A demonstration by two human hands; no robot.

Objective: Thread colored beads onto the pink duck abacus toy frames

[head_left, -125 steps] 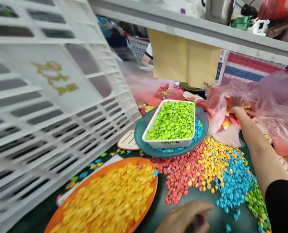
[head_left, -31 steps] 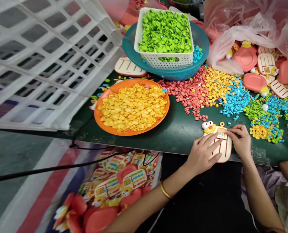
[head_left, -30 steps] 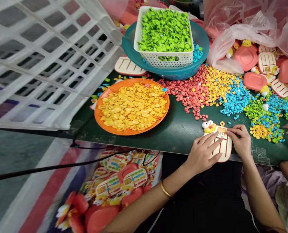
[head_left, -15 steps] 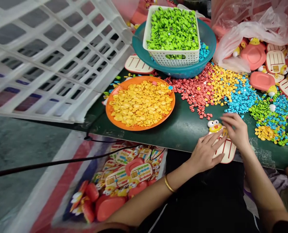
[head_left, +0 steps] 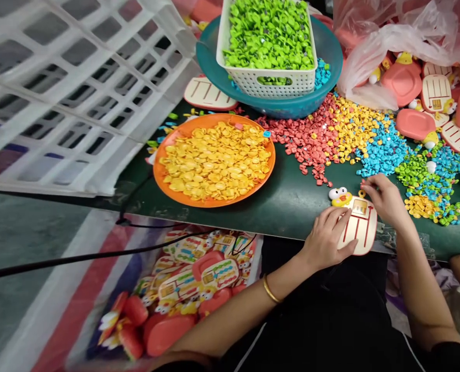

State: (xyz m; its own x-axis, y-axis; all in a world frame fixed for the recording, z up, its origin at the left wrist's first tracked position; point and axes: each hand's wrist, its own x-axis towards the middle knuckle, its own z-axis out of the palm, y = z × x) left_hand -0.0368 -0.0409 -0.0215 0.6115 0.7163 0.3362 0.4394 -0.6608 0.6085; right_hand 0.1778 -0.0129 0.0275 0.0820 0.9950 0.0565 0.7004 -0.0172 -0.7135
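— Grip?
— Small red piece point(head_left: 364, 182) apparently pinched narrowly by right hand point(head_left: 387, 201); cream board point(head_left: 364, 232), lower right of frame, overlaid by outstretched left hand point(head_left: 326, 237).
— Technique?
— Board should be steadied flat on worktop point(head_left: 292, 201); piece pinched lightly.

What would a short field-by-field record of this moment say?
Left hand: spread on the cream rounded board with red grooves
Right hand: near the yellow ring; anything pinched is too small to tell
Board: at the dark green table's near edge, yellow duck head attached
Containers: round orange plate of yellow pieces; white perforated basket of green pieces in round teal basin
Loose pieces: red heap, yellow heap, blue heap
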